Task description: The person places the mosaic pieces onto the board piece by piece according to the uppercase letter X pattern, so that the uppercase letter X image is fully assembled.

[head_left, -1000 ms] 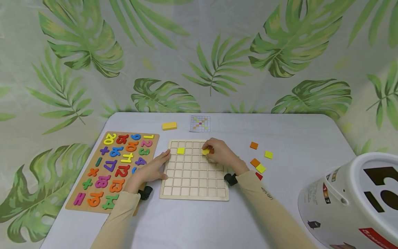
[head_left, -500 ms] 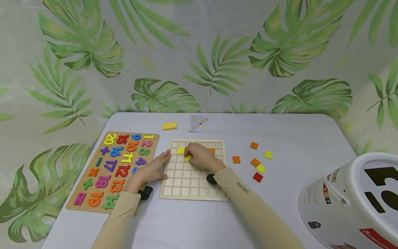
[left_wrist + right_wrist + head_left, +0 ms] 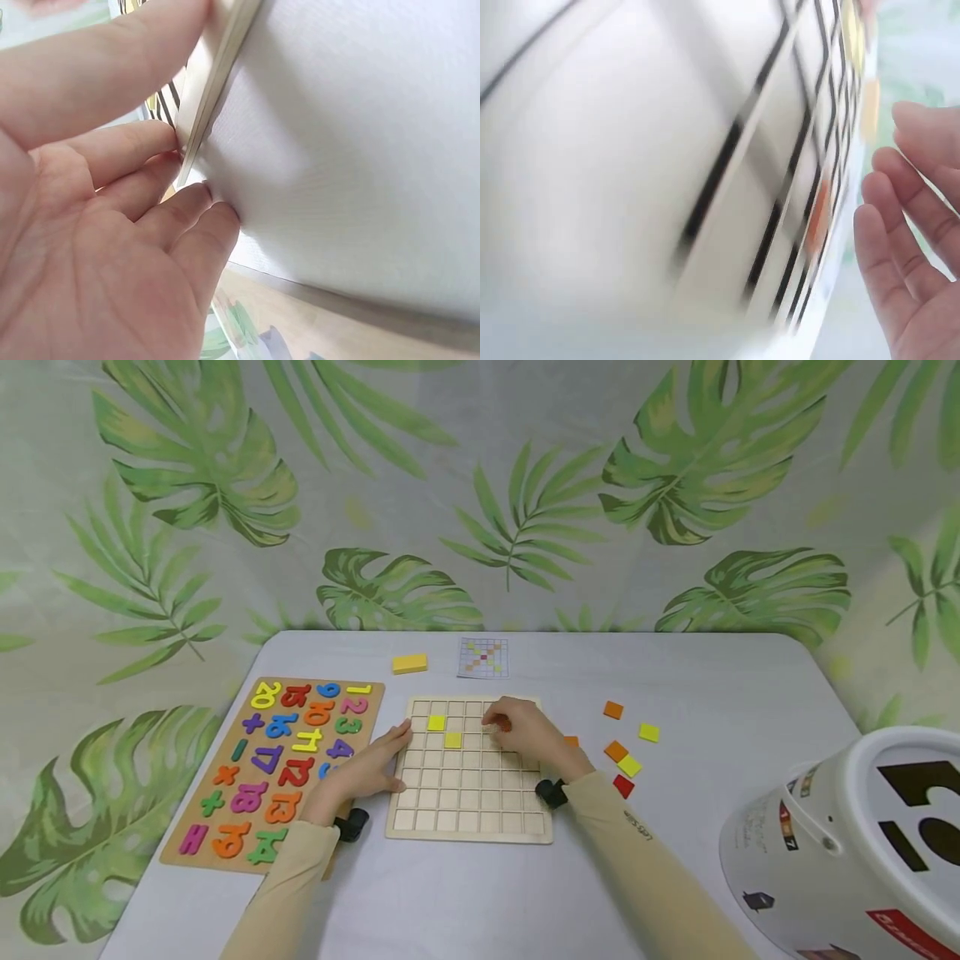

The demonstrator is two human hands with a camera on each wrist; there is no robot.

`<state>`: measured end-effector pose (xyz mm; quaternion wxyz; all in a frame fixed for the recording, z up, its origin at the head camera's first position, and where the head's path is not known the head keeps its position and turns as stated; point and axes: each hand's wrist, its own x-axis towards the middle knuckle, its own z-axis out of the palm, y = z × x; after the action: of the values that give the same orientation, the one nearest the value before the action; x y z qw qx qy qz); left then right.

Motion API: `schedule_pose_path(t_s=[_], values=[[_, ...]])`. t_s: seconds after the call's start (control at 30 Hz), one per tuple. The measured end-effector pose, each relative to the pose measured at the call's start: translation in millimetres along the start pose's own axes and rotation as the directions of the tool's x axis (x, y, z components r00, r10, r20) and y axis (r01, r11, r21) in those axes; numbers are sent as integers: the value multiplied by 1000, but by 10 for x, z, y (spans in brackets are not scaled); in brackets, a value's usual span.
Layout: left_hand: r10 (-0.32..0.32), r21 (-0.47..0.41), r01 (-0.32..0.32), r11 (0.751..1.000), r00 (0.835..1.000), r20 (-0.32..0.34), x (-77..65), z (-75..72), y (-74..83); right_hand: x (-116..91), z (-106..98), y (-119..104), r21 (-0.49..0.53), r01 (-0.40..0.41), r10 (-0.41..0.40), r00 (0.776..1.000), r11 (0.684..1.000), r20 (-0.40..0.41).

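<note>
In the centre of the head view lies a square, pale wooden board (image 3: 459,800), its grooved lines making a flat grid of cells. The left hand (image 3: 366,768) rests its fingertips against the board's left edge, thumb spread well apart from straight fingers. The right hand (image 3: 529,732) is over the upper right of the board, fingers loosely bent and pinching nothing that shows; in the right wrist view an orange square (image 3: 820,217) lies on the grid, apart from them. Two thin, matt yellow squares (image 3: 453,741) sit in cells at the board's upper left, corner to corner. Right of centre, loose orange, yellow and red tiles (image 3: 623,787) lie scattered on the smooth white table (image 3: 450,897). Above the board are a glossy-looking yellow block (image 3: 409,664) and a paper card (image 3: 483,660) printed with a coloured grid. At left, a brown number board (image 3: 197,807) carries chunky coloured figures, among them 20, 10 and 12, plus and equals signs. The white bucket (image 3: 825,793) at lower right bears a big black 5; its red label is cut off. The sleeve (image 3: 615,814) lettering is too small to read surely.
</note>
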<state>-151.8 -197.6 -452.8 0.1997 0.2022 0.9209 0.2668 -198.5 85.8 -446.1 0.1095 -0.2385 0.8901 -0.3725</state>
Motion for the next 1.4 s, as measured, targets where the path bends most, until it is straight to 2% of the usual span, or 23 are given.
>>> schedule_pose_path(t_s=[0.17, 0.3, 0.47, 0.6, 0.77, 1.03, 1.23, 1.4], values=[[-13, 13, 13, 1000, 1000, 7, -3, -4, 5, -294, -236, 300, 44, -95, 98, 992, 995, -84], [-20, 24, 20, 1000, 1000, 10, 2, -5, 8, -492, -363, 509, 26, -122, 125, 984, 992, -128], [-10, 26, 10, 1000, 1000, 8, 5, -2, 11, -640, -436, 638, 0, -166, 165, 980, 986, -110], [3, 20, -3, 1000, 1000, 4, -3, -3, 9, -671, -430, 666, -49, -162, 158, 984, 986, -82], [15, 18, -15, 1000, 1000, 2, -8, -1, 2, -650, -399, 644, -85, -152, 143, 985, 985, -96], [24, 3, -24, 1000, 1000, -3, -7, -3, -8, -479, -323, 454, -40, -78, 72, 989, 996, -132], [29, -4, -29, 1000, 1000, -6, -1, -5, -18, -256, -162, 254, -22, -27, 26, 998, 999, -56], [23, -17, -23, 1000, 1000, -4, -1, 3, -30, -83, -39, 138, -68, 47, -47, 999, 997, 3]])
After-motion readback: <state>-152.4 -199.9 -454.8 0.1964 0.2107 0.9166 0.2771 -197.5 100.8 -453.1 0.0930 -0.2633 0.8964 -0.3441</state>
